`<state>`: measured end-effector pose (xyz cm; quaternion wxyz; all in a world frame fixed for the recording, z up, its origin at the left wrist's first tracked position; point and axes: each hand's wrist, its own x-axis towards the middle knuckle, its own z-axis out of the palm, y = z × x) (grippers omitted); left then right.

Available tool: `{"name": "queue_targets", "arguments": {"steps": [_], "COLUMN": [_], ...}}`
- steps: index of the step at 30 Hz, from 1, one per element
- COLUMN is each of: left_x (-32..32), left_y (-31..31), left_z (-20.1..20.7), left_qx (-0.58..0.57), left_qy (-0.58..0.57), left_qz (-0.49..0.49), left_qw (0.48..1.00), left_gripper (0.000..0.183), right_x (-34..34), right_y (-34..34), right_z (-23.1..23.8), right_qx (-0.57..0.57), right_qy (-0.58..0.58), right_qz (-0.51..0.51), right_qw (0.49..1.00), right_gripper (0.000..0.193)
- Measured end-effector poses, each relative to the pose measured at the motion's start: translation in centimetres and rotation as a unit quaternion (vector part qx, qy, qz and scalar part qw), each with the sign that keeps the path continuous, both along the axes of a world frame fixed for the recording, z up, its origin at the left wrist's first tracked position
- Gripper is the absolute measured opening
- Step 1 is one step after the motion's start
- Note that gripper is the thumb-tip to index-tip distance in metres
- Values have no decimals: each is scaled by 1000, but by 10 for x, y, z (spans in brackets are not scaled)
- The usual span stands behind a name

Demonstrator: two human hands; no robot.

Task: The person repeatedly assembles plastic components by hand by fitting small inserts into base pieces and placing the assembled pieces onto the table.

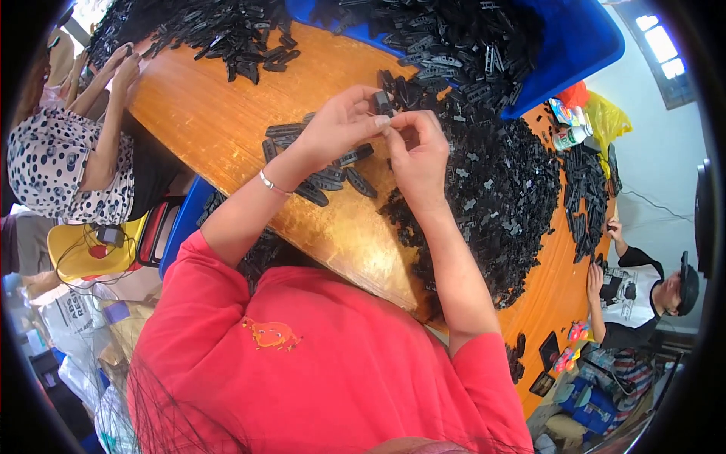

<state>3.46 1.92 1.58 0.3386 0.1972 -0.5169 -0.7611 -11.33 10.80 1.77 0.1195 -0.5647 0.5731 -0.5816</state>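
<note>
Above the table, my left hand [340,125] is closed round a small black plastic part [382,101], one end of which sticks out past the fingers. My right hand [420,151] meets it fingertip to fingertip, thumb and forefinger pinched together. Whatever that pinch holds is too small to make out. Just below my left hand lie several long black plastic pieces [327,178] with pointed ends. Close to my right hand spreads a large heap of small black plastic parts [491,197].
A blue bin [597,49] full of long black pieces stands at the far side of the orange wooden table [212,113]. Another black pile [219,34] lies far left. One person [72,163] works at left, another [643,287] at right. A white bottle [571,138] stands far right.
</note>
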Motion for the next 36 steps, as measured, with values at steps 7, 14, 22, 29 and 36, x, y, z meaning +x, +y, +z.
{"name": "queue_targets", "arguments": {"steps": [7, 14, 22, 29, 36], "left_x": [21, 64, 93, 10, -52], "left_y": [7, -25, -62, -84, -111], "left_z": [-16, -5, 6, -17, -49], "left_qx": [-196, -127, -397, -559, -714], "left_qy": [-132, -215, -494, -409, -322], "left_qz": [48, -67, -12, 67, -3], "left_qw": [971, 966, 773, 718, 621], "left_gripper": [27, 19, 33, 25, 28], "right_x": [16, -18, -77, -43, -41], "right_y": [4, -16, -7, 2, 6], "right_z": [-15, -9, -20, -20, -25], "right_qx": [171, 251, 250, 372, 336], "right_qy": [-60, -84, 281, 371, 331], "right_qz": [30, 151, 61, 79, 95], "right_qw": [983, 953, 925, 847, 877], "right_gripper": [28, 22, 11, 16, 18]}}
